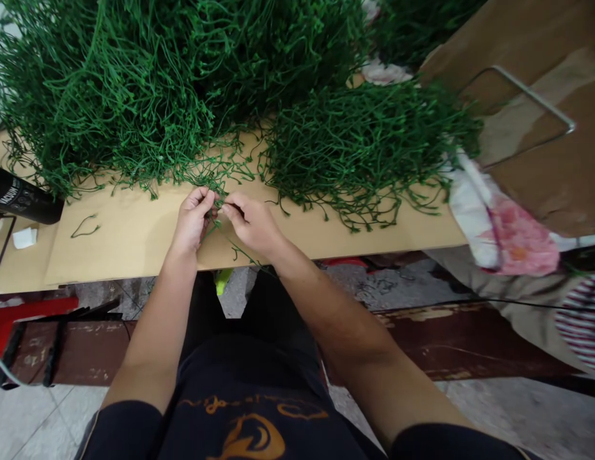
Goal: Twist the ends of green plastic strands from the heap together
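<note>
My left hand [197, 214] is closed, thumb against fingers, on thin green plastic plant stems [219, 191] near the cardboard's front edge. Close beside it, my right hand [247, 220] pinches at the same stems, its fingertips almost touching the left. One stem [239, 248] trails down below the hands toward the edge. Just beyond my fingers lie loose stems [230, 163], and behind them rises a large tangled heap of green stems [134, 89]. A smaller pile of stems [355, 147] lies to the right. What exactly sits between my fingertips is partly hidden.
Flat cardboard [129, 239] covers the table. A black bottle [23, 195] lies at the left, near a white scrap [25, 238] and a single stem [86, 227]. At the right are a carton [541, 153] with a wire handle, a floral plastic bag [522, 236] and a person's striped sleeve [582, 322].
</note>
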A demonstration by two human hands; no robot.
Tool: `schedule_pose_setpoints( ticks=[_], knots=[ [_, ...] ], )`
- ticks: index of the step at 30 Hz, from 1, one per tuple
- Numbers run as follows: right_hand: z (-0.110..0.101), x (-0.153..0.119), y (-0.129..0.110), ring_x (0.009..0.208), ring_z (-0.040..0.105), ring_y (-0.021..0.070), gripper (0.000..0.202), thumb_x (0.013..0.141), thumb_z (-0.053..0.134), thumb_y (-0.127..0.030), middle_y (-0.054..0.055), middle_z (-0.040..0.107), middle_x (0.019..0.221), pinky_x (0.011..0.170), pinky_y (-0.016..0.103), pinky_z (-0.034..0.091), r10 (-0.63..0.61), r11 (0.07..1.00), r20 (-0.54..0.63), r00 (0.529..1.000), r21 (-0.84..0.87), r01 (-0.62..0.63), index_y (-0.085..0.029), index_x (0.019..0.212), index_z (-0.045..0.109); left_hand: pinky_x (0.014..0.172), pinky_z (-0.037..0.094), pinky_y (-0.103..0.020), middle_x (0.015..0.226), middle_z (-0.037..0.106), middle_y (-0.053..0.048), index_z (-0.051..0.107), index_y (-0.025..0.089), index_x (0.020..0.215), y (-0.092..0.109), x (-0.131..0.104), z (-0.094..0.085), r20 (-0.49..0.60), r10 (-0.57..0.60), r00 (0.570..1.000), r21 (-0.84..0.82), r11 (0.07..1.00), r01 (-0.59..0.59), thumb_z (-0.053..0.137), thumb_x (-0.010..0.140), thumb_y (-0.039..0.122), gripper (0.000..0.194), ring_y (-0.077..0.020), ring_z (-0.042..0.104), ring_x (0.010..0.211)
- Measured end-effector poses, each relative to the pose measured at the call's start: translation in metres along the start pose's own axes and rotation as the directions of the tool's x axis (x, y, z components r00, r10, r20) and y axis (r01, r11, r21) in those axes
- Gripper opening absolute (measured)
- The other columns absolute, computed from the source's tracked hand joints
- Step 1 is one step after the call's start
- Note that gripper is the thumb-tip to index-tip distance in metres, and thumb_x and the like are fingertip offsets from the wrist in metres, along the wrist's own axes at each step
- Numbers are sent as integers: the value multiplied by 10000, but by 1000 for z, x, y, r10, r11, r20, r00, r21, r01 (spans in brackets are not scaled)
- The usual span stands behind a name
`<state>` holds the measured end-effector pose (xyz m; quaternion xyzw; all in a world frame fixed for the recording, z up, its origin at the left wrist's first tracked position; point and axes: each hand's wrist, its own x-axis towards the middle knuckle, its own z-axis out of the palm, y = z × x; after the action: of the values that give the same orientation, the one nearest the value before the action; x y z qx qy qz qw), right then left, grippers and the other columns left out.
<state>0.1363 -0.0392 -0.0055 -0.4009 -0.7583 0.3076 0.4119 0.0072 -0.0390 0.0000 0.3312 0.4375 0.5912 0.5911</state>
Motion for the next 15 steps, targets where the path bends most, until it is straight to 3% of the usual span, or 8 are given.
schedule_pose_setpoints(
  ticks=[5, 9, 15],
  knots=[
    [0, -4, -2, 656, 445, 122, 182, 858, 410, -256, 7, 489, 679, 653, 266, 359, -40, 999, -24, 999, 32, 40, -189, 696, 458, 503, 376, -147, 615, 504, 51, 497, 155, 652, 0, 2, -1, -43, 25, 999, -30, 999, -27, 585, 784, 142, 159, -24, 449, 484],
    [-8, -1, 6, 643, 450, 121, 224, 867, 458, -307, 10, 503, 677, 611, 270, 350, 7, 999, -145, 989, 44, -1, -182, 688, 507, 446, 340, -158, 554, 444, 52, 426, 168, 616, -1, 4, -2, -81, 55, 995, -36, 998, -58, 540, 757, 169, 182, -39, 431, 449],
    [-15, 10, 22, 647, 477, 130, 268, 876, 471, -406, 15, 495, 695, 623, 292, 408, 0, 999, -242, 970, 34, 9, -192, 724, 525, 384, 204, -136, 516, 378, 72, 387, 175, 622, 2, -2, 1, 25, -6, 1000, 52, 999, 4, 526, 701, 191, 161, -11, 301, 384]
  ],
)
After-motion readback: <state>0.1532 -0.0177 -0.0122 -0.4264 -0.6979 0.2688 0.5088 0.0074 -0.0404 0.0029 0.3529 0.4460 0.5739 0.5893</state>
